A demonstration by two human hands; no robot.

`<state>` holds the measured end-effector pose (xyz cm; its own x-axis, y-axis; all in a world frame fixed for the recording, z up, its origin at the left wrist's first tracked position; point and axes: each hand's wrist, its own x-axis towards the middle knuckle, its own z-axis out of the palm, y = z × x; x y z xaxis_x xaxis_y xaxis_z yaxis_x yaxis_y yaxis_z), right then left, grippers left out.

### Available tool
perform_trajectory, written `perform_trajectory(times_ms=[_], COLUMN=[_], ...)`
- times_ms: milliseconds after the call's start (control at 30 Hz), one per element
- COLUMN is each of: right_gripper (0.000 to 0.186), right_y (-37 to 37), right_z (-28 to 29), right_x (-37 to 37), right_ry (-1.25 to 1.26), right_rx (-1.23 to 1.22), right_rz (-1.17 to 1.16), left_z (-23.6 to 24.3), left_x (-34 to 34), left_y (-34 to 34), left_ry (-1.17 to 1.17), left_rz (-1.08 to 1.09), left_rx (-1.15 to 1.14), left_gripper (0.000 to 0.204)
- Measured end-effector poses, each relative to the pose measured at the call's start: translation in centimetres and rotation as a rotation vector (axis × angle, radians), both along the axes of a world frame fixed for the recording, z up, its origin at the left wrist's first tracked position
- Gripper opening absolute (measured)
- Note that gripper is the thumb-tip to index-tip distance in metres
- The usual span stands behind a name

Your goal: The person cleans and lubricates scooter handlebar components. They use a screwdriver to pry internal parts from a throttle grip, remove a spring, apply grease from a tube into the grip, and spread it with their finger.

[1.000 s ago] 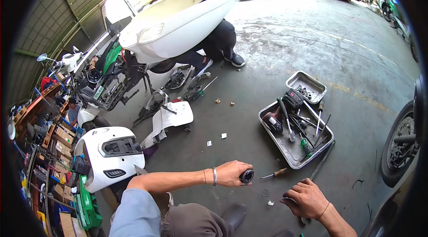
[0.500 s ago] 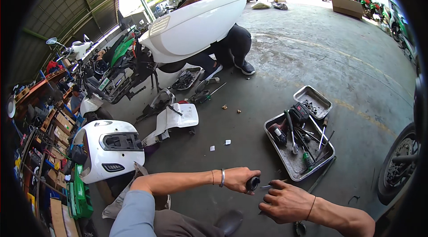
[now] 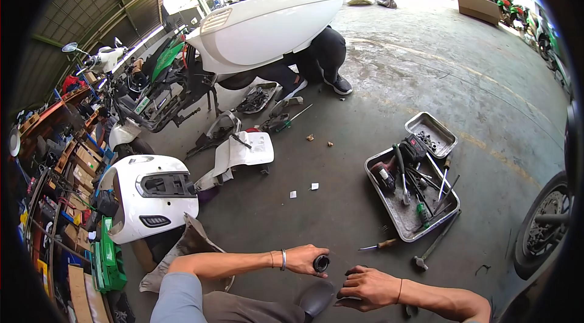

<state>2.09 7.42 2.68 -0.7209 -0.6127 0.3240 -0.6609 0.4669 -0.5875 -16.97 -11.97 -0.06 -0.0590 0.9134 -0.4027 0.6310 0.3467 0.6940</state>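
My left hand (image 3: 302,258) is closed around a short black cylindrical part (image 3: 321,263), its round, hollow-looking end facing right. Just to the right, my right hand (image 3: 368,288) is palm down with its fingers curled; what they hold, if anything, is hidden. A small gap separates the two hands. Beyond my right hand, a screwdriver (image 3: 378,245) with a wooden handle lies on the floor, and a hammer (image 3: 421,262) rests to its right. My dark shoe (image 3: 316,298) shows below, between the hands.
A metal tray (image 3: 395,216) of tools stands ahead right, with a smaller tray (image 3: 451,148) of small parts behind it. White body panels (image 3: 252,148) lie left, near a stripped scooter (image 3: 152,101). Ahead, another person (image 3: 331,58) crouches behind a large white panel (image 3: 274,28).
Both hands have moved nearer to me and leftward, the black part still in my left. The screwdriver and hammer now show fully. The other person has raised a curved cream-coloured piece.
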Motion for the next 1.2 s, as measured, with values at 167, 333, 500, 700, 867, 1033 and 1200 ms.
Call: perform_trajectory(times_ms=[167,333,500,700,867,1033,1200], right_gripper=[0.023,0.014,0.024,0.017,0.017,0.026,0.022], right_y=[-1.1,-0.6,-0.4,-1.1,-1.8,-2.7,-4.4], right_z=[0.1,2.2,2.9,2.0,1.8,1.7,-0.6], right_x=[0.9,1.9,2.7,3.1,2.2,1.2,0.9], right_ry=[0.009,0.02,0.047,0.105,0.115,0.134,0.183], right_rx=[0.049,0.106,0.052,-0.009,0.051,0.222,0.245], right_rz=[0.043,0.032,0.019,0.011,0.068,0.192,0.231], left_z=[0.7,4.1,4.1,4.2,3.9,3.4,1.7], left_x=[0.4,1.0,0.8,2.4,2.6,3.0,3.4], left_y=[0.0,1.0,1.0,1.0,1.3,1.0,1.1], left_ry=[-0.019,-0.106,-0.29,-0.358,-0.294,-0.388,-0.38], left_rz=[0.017,0.008,-0.085,-0.102,-0.074,-0.156,-0.237], left_rx=[0.028,0.031,0.029,-0.082,-0.155,-0.232,-0.246], left_gripper=[0.058,0.055,0.034,0.033,0.037,0.033,0.047])
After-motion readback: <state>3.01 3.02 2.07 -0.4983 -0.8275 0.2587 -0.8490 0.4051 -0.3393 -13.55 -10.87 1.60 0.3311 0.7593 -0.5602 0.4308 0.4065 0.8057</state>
